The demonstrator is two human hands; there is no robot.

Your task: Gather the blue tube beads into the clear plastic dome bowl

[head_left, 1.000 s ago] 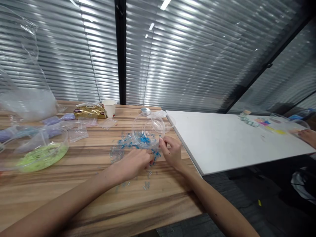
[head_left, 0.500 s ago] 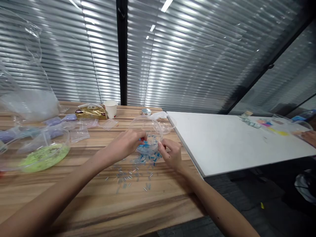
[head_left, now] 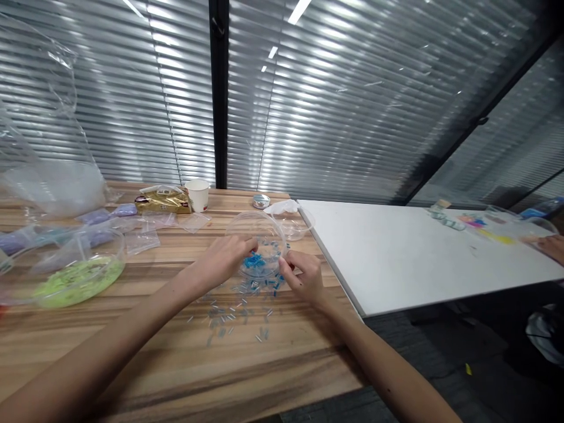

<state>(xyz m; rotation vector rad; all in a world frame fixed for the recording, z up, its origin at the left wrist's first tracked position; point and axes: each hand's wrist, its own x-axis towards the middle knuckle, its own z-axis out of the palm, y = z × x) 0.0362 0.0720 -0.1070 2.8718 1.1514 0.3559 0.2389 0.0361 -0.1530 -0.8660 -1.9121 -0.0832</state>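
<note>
A round clear plastic container (head_left: 257, 221) stands tilted on the wooden table, with bright blue bits (head_left: 254, 260) inside it. My left hand (head_left: 224, 257) reaches over its left side, fingers curled together near the blue bits; what they hold, if anything, is hidden. On the opposite side, my right hand (head_left: 304, 274) pinches the container's rim between thumb and fingers. Small clear and bluish tube-like pieces (head_left: 227, 316) lie scattered on the table in front of the container, some close under it.
Behind the container are another clear tub (head_left: 297, 226) and a small round tin (head_left: 261, 201). To the left stand a paper cup (head_left: 198, 195), a gold packet (head_left: 163, 201) and a tub of green material (head_left: 79, 282). Another person's hand (head_left: 550, 244) is at the white table (head_left: 374, 252).
The container has shifted slightly left and tipped a little. My left hand has moved slightly left, uncovering more of the blue bits. My right hand stays at the rim.
</note>
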